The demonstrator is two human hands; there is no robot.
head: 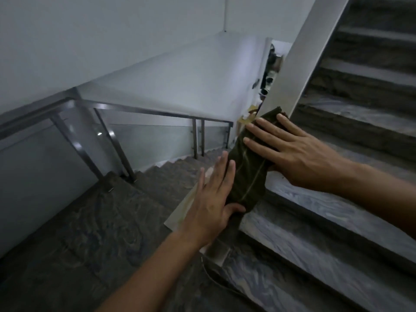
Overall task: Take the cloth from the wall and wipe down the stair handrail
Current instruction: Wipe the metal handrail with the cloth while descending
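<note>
A dark green folded cloth (247, 174) lies draped over the top of the low white wall (182, 212) that divides the two stair flights. My left hand (209, 199) lies along the cloth's left side, fingers straight and thumb pressed on its lower end. My right hand (299, 152) lies flat over the cloth's upper right part, fingers spread and thumb tucked at its right edge. The metal stair handrail (144, 111) runs along the descending flight to the left, apart from both hands.
Glass panels (153, 140) and metal posts (112, 140) stand under the handrail. Marble steps rise at the right (337, 210) and descend in the middle (171, 172). I am over a dark landing floor (90, 233). A thin cable (211, 275) lies by the wall's foot.
</note>
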